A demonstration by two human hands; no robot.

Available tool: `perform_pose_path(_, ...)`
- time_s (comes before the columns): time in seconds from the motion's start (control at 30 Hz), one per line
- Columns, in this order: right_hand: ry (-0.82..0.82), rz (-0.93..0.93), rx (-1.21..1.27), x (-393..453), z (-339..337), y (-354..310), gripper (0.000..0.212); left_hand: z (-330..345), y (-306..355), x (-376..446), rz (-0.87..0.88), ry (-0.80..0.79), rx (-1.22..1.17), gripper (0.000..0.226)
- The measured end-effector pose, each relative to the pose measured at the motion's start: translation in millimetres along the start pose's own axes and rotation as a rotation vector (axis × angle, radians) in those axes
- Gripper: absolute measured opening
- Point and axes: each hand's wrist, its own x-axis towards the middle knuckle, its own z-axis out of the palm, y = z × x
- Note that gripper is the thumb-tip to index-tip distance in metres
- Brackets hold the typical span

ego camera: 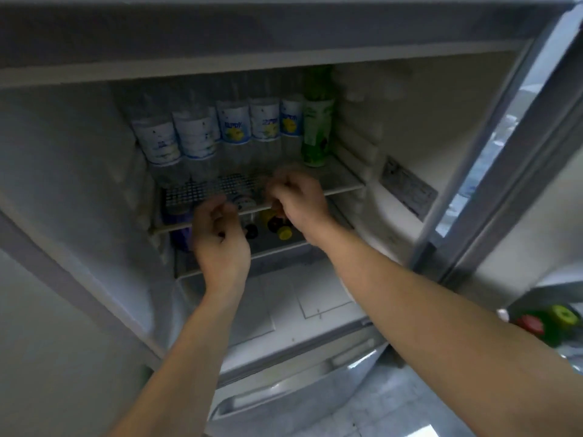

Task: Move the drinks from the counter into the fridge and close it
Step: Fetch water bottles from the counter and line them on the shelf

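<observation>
A: Which step are we at?

B: Stocking, I'd say. Both hands are inside the open fridge point(79, 171). Left hand point(220, 241) and right hand point(298, 205) sit at the front edge of the glass shelf point(344, 181), fingers curled loosely. Frame's blurred, so I can't tell whether either one has hold of anything.

A: Where are the drinks?

B: Just beyond the knuckles, at the back of that shelf: a row of water bottles point(233, 127) w/ white labels, upright, touching side by side. Green bottle point(317, 121) stands at the end of the row, beyond the right hand and a bit outboard. Under the hands, thru the glass, more drinks on the lower shelf; a yellow cap point(284, 233) shows just below the right wrist.

A: Door?

B: Open, outboard of the right forearm. Door rack point(536, 294) holds a couple of caps, red & green.

A: Next move?

B: Prob. pull both hands back clear of the shelf w/o knocking the row. Counter isn't in view, so can't say what's left to fetch. If nothing, swing the door shut.
</observation>
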Motion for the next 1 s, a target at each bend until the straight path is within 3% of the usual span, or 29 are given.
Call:
perform_pose_path(0.27,0.136,0.184,0.206,-139,-116,43,0.025,58,-1,-118,0.023,-0.325,-0.048,0.018)
perform_pose_path(0.6,0.683,0.555,0.26,-387,-258,148,0.016,81,-43,-339,-0.172,-0.775,0.073,0.01)
perform_pose_path(0.87,1.06,0.879,0.291,-586,-297,210,0.007,48,-95,-449,-0.343,-1.194,0.36,0.01)
perform_pose_path(1.0,1.144,1.078,0.324,-666,-291,237,0.01,20,-135,-464,-0.463,-1.366,0.637,0.01)
